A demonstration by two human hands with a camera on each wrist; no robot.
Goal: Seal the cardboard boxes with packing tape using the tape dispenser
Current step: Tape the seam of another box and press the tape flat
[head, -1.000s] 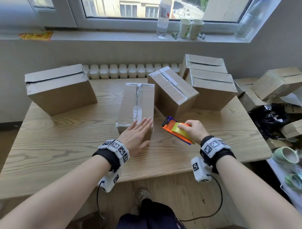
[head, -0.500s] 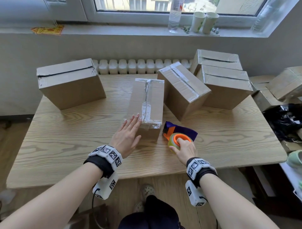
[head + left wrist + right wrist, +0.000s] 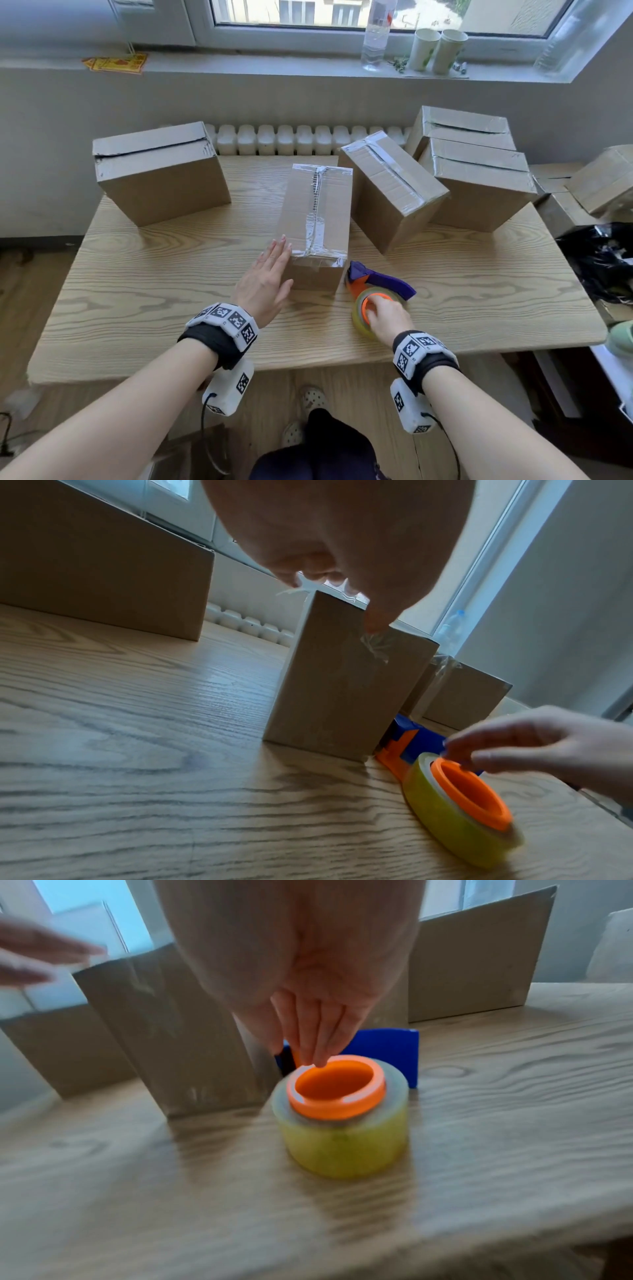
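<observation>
A tall cardboard box stands mid-table, clear tape along its top seam and over the near edge. My left hand lies flat with straight fingers against the box's near left corner. The tape dispenser, orange and purple with a yellowish tape roll, lies on the table just right of the box. My right hand hovers over the roll, its straight fingertips touching the orange hub rim without gripping it.
On the wooden table stand an untaped box at the left, a tilted taped box right of centre, and two stacked boxes behind it. More boxes and a black bag lie off the right edge.
My right hand brought the dispenser down onto the table beside the box and loosened its grip. My left hand slid from the box top to its near left corner.
</observation>
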